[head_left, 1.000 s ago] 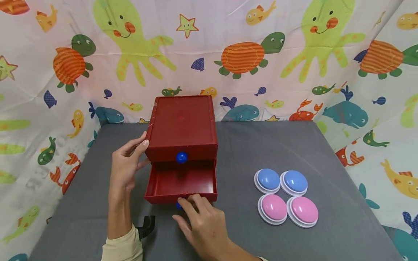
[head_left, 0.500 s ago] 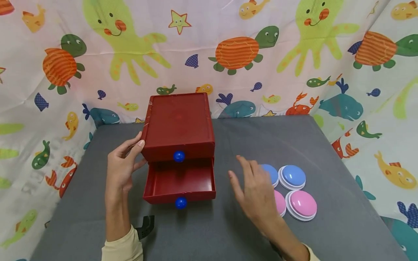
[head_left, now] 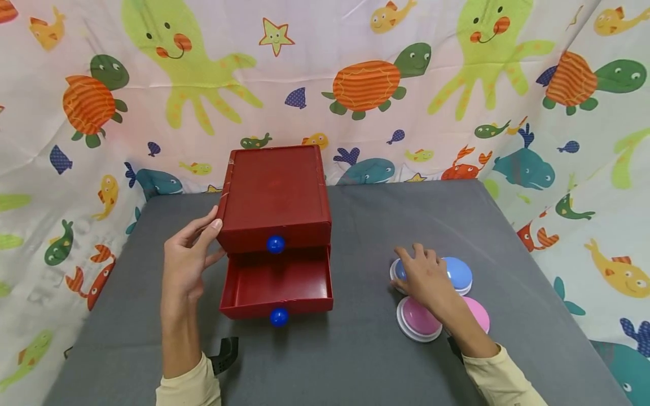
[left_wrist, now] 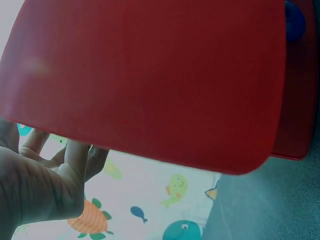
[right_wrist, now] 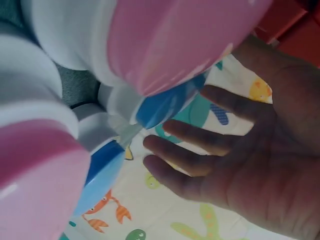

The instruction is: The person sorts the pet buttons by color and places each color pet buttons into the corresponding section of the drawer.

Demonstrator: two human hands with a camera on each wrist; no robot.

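Note:
A red two-drawer box (head_left: 276, 189) stands at the middle left in the head view. Its lower drawer (head_left: 304, 305) is pulled out and bare inside; the upper one is closed. Each drawer front carries a blue knob (head_left: 276, 244). My left hand (head_left: 185, 262) touches the box's left side near the front corner with thumb and fingertips. Over the left blue button (head_left: 400, 269), partly hiding it, is my right hand (head_left: 429, 282). Its fingers (right_wrist: 190, 135) look loosely spread in the right wrist view, apart from the button.
Another blue button (head_left: 459, 273) and two pink buttons (head_left: 420, 317), all on white bases, surround the right hand on the grey table (head_left: 365, 361). A patterned curtain (head_left: 304, 62) hangs behind and along the sides.
My right hand has left the lower drawer's knob and moved right, over the buttons. The left hand stays on the box, and the drawer remains pulled out. The view has shifted slightly.

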